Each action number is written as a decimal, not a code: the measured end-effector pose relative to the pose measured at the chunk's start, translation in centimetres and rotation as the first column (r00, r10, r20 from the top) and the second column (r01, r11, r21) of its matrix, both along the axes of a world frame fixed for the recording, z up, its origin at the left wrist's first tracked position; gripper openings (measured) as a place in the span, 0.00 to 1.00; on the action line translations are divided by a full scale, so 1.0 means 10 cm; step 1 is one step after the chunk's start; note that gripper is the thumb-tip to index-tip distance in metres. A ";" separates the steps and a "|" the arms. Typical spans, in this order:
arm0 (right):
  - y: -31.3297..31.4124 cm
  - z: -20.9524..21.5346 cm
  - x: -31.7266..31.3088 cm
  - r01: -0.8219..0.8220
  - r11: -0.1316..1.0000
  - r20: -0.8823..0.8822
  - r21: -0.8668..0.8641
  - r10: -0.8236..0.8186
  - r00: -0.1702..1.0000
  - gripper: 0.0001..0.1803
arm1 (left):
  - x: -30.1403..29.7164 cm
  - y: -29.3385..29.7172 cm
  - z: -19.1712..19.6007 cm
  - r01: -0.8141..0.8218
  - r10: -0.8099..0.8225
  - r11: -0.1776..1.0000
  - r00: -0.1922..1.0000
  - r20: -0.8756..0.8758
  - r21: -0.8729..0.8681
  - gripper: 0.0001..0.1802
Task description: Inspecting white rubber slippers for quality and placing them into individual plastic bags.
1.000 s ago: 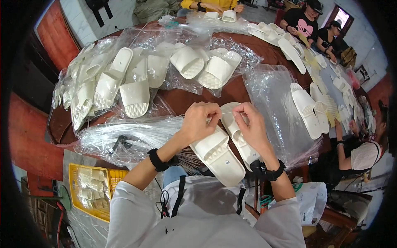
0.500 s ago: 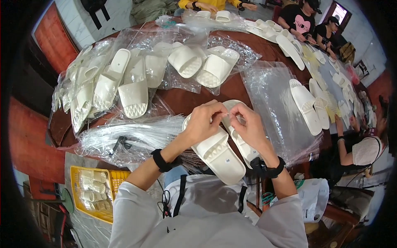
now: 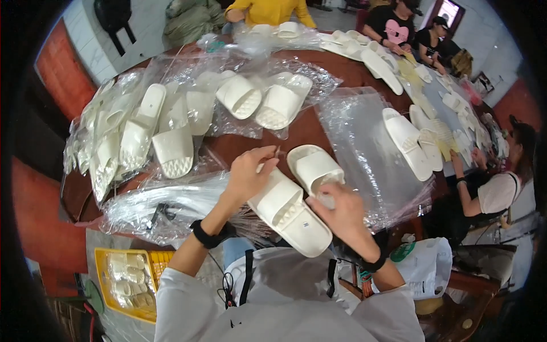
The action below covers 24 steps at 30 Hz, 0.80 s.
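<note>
Two white slippers lie side by side at the table's near edge, close to my body. My left hand [image 3: 250,175] is over the front of the left slipper [image 3: 293,214], fingers bent and tips pinched together; whatever is between them is too small to name. My right hand [image 3: 341,212] is on the rear part of the right slipper [image 3: 315,169], thumb toward the left slipper and fingers curled over the sole. The hand hides that slipper's heel. Left of my left hand lies a bundle of thin clear plastic strips [image 3: 137,206].
White slippers in clear bags [image 3: 172,151] crowd the table's left and middle. Flat clear bags [image 3: 359,137] lie right of my hands, beside a loose slipper pair [image 3: 407,142]. A yellow crate [image 3: 102,273] stands low left. Several people sit around the table.
My hands, fingertips together over the slippers half a second ago, have come apart. The right hand has dropped to the right slipper's rear; the left stays near the front. The view has shifted slightly.
</note>
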State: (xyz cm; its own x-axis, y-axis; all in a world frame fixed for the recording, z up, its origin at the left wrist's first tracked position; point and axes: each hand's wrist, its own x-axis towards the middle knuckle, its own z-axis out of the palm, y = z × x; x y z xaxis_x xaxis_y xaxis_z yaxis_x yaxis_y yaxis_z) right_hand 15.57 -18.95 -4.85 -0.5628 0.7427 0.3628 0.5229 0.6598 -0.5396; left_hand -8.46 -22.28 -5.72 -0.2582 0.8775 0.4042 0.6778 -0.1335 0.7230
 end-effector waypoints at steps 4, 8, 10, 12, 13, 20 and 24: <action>-0.08 -0.15 -0.19 0.006 1.000 -0.093 -0.002 -0.006 0.996 0.19 | -0.09 -0.10 0.06 0.050 -0.051 0.999 0.991 0.123 0.007 0.18; 0.00 -0.30 -0.29 0.055 0.996 -0.178 -0.069 -0.066 0.982 0.15 | -0.02 -0.21 0.31 0.075 -0.074 0.997 0.988 0.137 0.001 0.18; -0.03 -0.21 -0.28 0.049 0.998 -0.192 -0.044 -0.056 0.980 0.14 | -0.01 -0.30 0.38 0.018 -0.031 0.997 0.985 0.171 0.078 0.18; -0.05 -0.06 -0.23 0.045 0.999 -0.203 -0.021 -0.048 0.978 0.13 | 0.01 -0.36 0.47 -0.010 -0.043 0.985 0.953 0.298 0.172 0.17; -0.07 0.06 -0.17 0.015 0.998 -0.233 -0.061 -0.029 0.972 0.13 | 0.03 -0.36 0.48 -0.075 -0.012 0.968 0.937 0.348 0.238 0.17; 0.10 0.93 0.51 -0.019 0.968 -0.486 -0.249 -0.108 0.867 0.08 | 0.62 -0.42 0.65 -0.135 -0.084 0.929 0.832 0.549 0.346 0.17; 0.83 1.13 1.04 0.160 0.984 -0.407 -0.077 -0.178 0.896 0.11 | 1.11 -0.39 0.39 0.106 -0.164 0.981 0.903 0.397 0.163 0.19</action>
State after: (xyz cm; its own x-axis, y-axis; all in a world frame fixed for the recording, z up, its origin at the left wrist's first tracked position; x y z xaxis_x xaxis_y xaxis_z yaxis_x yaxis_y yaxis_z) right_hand 26.00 -10.61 6.45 -0.2347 0.8322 0.5023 0.3508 0.5545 -0.7547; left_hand 2.64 -26.16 -1.82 -0.3087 0.8603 0.4058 0.2968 -0.3182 0.9004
